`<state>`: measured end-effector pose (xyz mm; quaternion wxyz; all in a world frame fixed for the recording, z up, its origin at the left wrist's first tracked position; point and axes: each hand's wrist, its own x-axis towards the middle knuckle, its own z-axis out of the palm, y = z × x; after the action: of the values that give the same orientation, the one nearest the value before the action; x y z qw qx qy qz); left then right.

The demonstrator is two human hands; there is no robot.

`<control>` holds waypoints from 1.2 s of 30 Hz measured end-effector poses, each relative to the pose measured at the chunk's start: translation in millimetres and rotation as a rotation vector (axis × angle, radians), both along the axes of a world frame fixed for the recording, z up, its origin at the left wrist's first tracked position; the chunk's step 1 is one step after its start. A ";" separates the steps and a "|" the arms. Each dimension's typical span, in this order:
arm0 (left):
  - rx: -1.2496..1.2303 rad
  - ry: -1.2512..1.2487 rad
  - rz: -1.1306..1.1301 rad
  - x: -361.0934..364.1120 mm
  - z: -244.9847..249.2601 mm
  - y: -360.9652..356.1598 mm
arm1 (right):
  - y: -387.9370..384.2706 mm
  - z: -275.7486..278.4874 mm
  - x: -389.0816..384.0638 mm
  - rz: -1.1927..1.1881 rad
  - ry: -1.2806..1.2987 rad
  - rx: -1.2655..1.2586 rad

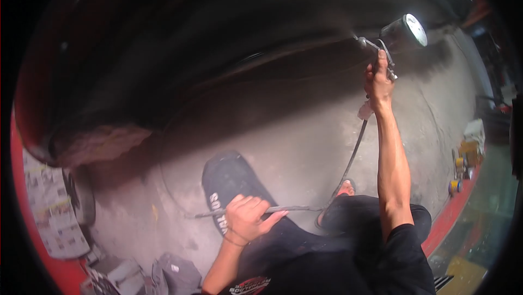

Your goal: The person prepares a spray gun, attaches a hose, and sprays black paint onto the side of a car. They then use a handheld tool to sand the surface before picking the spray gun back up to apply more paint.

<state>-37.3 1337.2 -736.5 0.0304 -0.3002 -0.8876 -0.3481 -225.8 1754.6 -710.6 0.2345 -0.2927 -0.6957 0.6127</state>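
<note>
My right hand [379, 80] is wrapped round the handle of a spray gun [376, 45], held out at arm's length. A round paint cup [402, 32] with a bright lid sits tilted on the gun. The nozzle points left at a dark, glossy car body panel [218, 34], apart from it, and a faint mist shows at the tip. From the gun's handle an air hose [357, 151] runs down past my foot and across my lap. Near my knee, my left hand [248, 217] is closed round that hose.
Newspaper sheets [52, 208] hang at the left by a wheel [80, 194]. Crumpled grey material [175, 274] lies at the lower left. Several cans [456, 186] and boxes [473, 138] stand along the right side. Grey concrete floor [294, 131] stretches beneath the car.
</note>
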 end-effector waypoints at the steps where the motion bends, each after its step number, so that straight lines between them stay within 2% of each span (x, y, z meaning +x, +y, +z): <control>1: 0.014 -0.007 0.009 -0.3 -0.7 -0.2 | -22.1 -4.8 -0.4 0.039 -0.007 -0.021; 8: 0.119 -0.001 0.109 2.0 -12.4 -3.6 | -185.8 -48.5 -20.8 0.375 0.004 -0.063; 9: 0.106 -0.013 0.119 2.6 -14.0 -4.1 | -215.6 -38.1 -17.3 0.414 -0.074 -0.081; 10: 0.077 -0.017 0.132 4.5 -16.7 -4.8 | -240.9 -41.4 -17.2 0.473 -0.033 -0.083; 13: 0.001 -0.038 0.154 5.8 -18.6 -4.8 | -305.1 -38.3 -5.9 0.734 0.083 -0.242; 14: -0.022 -0.044 0.159 6.1 -15.6 -5.0 | -311.8 -48.0 -3.5 0.881 0.003 -0.230; 15: -0.040 -0.049 0.155 4.0 -15.3 -4.4 | -328.6 -53.5 0.8 0.934 0.126 -0.277; 16: -0.034 -0.042 0.158 3.0 -17.3 -3.5 | -329.6 -52.1 3.2 1.074 0.112 -0.159; 17: -0.029 -0.037 0.158 4.3 -20.9 -5.4 | -337.3 -72.0 4.7 1.116 0.156 -0.081; 18: -0.022 -0.032 0.160 4.1 -23.6 -4.9 | -335.0 -66.4 10.3 1.107 0.196 0.044; 20: -0.021 -0.039 0.153 5.0 -24.0 -4.1 | -318.9 -62.3 17.2 1.147 0.022 0.154; 21: -0.029 -0.048 0.146 5.3 -20.8 -3.6 | -314.6 -71.0 21.3 1.015 0.123 0.076; 26: -0.026 -0.031 0.099 5.3 -12.9 -1.0 | -247.6 -93.4 29.8 0.714 0.138 -0.175; 29: -0.017 -0.027 0.066 4.2 -6.7 1.2 | -192.7 -76.6 33.7 0.487 0.004 -0.221; 31: -0.014 -0.017 0.043 4.1 -2.4 3.4 | -158.1 -68.8 31.3 0.320 0.037 -0.249; 33: -0.021 -0.005 0.022 4.0 1.5 4.4 | -110.8 -65.2 30.4 0.270 0.004 -0.179; 36: -0.044 0.013 0.004 4.0 5.8 7.6 | -58.2 -39.7 32.3 0.141 0.013 -0.227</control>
<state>-33.3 1344.8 -730.7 0.0301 -0.3013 -0.8955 -0.3263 -193.4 1696.4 -750.3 0.1609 -0.2637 -0.6390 0.7045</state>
